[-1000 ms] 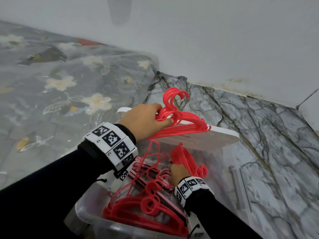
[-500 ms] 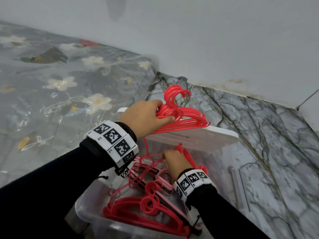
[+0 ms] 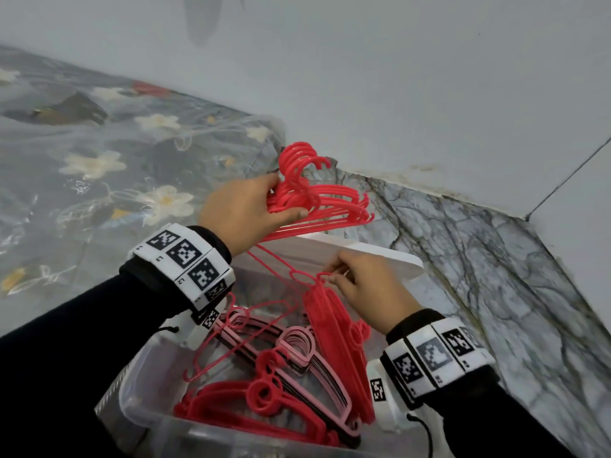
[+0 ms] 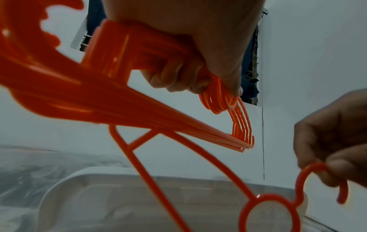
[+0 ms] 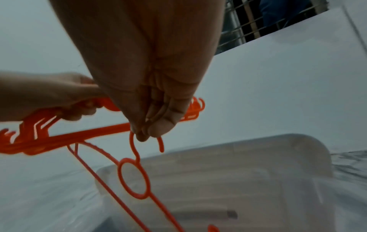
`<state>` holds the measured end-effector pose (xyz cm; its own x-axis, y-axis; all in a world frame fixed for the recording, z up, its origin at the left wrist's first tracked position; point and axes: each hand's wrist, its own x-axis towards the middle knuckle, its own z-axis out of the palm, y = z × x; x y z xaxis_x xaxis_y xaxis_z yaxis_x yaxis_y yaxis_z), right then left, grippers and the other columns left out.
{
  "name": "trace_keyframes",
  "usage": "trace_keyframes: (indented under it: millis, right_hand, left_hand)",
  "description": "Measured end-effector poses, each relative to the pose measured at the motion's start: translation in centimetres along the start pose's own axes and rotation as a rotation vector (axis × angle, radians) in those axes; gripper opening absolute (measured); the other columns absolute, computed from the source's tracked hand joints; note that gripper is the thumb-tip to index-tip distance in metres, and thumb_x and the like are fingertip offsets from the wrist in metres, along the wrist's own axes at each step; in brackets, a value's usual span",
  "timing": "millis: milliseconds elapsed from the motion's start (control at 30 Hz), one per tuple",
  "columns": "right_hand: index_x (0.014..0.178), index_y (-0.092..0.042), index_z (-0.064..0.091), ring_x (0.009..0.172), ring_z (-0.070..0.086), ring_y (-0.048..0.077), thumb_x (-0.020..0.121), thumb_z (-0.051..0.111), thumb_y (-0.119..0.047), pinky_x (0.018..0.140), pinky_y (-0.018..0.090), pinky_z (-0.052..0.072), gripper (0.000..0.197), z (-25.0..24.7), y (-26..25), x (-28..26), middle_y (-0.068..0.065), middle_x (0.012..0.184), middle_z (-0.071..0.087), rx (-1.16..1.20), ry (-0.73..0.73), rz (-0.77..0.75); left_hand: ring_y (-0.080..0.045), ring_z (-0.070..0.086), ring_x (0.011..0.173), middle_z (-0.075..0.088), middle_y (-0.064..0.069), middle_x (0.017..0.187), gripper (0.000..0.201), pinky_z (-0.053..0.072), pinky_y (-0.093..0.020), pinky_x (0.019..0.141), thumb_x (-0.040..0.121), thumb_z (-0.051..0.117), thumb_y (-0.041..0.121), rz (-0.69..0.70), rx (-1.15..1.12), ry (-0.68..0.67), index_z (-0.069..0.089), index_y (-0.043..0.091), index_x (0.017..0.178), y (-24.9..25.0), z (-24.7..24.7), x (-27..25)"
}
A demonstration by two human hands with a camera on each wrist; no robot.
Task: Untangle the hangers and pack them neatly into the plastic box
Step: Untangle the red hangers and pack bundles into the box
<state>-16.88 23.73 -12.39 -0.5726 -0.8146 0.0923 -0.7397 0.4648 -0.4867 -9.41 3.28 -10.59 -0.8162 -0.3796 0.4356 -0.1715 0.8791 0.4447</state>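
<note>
Hanger (image 3: 299, 276) now lifted by right hand (image 3: 367, 285), clear of box (image 3: 142, 401).

Both arms wear long black sleeves (image 3: 66, 352). Each wrist carries a white band (image 3: 185, 262) printed with black square fiducial markers; a thin black cord (image 3: 426, 434) trails at 5 o'clock.

Marble-patterned floor (image 3: 496, 276), clear plastic box (image 3: 139, 401), white lid (image 3: 380, 256)

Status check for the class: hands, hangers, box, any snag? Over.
Left hand grips red hanger bundle. Right hand pinches single hanger by its hook. It hangs caught under bundle, above plastic box.
</note>
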Motion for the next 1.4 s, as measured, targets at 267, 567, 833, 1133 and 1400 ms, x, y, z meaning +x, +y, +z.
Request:
trace_keyframes:
  millis: [267, 567, 833, 1133, 1400]
  right_hand:
    - [0.096, -0.016, 0.062, 0.093, 0.056, 0.016, 0.092, 0.051, -0.013, 0.079, 0.027, 0.041, 0.012, -2.2, -0.2, -0.1, -0.001, 0.098, 0.063, -0.254, 0.037, -0.113]
    - [0.095, -0.008, 0.064, 0.092, 0.055, 0.021, 0.089, 0.057, -0.008, 0.080, 0.022, 0.035, 0.009, -3.2, -1.9, 0.0, 0.004, 0.093, 0.064, -0.213, 0.244, -0.276]
    - [0.103, -0.011, 0.061, 0.076, 0.048, 0.003, 0.086, 0.061, -0.006, 0.070, 0.009, 0.035, 0.017, -3.3, -0.7, 0.1, -0.002, 0.100, 0.057, -0.095, 0.406, -0.237]
    - [0.140, -0.014, 0.032, 0.131, 0.037, 0.020, 0.093, 0.049, -0.024, 0.110, 0.038, 0.029, 0.051, -0.2, 1.5, 0.0, 0.003, 0.139, 0.043, -0.456, -0.052, -0.035]
    - [0.119, -0.010, 0.043, 0.104, 0.054, 0.027, 0.094, 0.038, -0.004, 0.085, 0.036, 0.041, 0.027, 1.8, 0.4, 1.1, 0.009, 0.115, 0.056, -0.471, 0.028, -0.021]
  left_hand:
    - [-0.014, 0.054, 0.059, 0.057, 0.006, 0.065, 0.073, 0.038, -0.031, 0.052, 0.057, 0.032, 0.090, 0.027, 0.078, -0.191, 0.053, 0.024, 0.083, -0.3, 1.1, -0.5]
    - [0.001, 0.045, 0.057, 0.049, 0.014, 0.062, 0.050, 0.026, -0.018, 0.051, 0.063, 0.052, 0.082, 0.096, 0.045, -0.437, 0.041, 0.034, 0.072, 0.7, 2.5, -1.6]
    - [-0.009, 0.046, 0.065, 0.048, 0.012, 0.069, 0.030, 0.029, -0.028, 0.063, 0.081, 0.063, 0.051, 0.139, 0.042, -0.479, 0.042, 0.031, 0.074, 1.1, 2.8, -1.9]
    - [-0.011, 0.057, 0.068, 0.063, 0.005, 0.073, 0.021, 0.043, -0.030, 0.066, 0.081, 0.062, 0.046, -0.007, -0.155, -0.487, 0.059, 0.025, 0.081, 1.9, 2.7, -2.1]
    - [-0.010, 0.045, 0.060, 0.045, 0.012, 0.064, 0.030, 0.031, -0.026, 0.057, 0.090, 0.040, 0.058, 0.097, 0.019, -0.430, 0.042, 0.032, 0.075, 2.1, 3.0, -2.8]
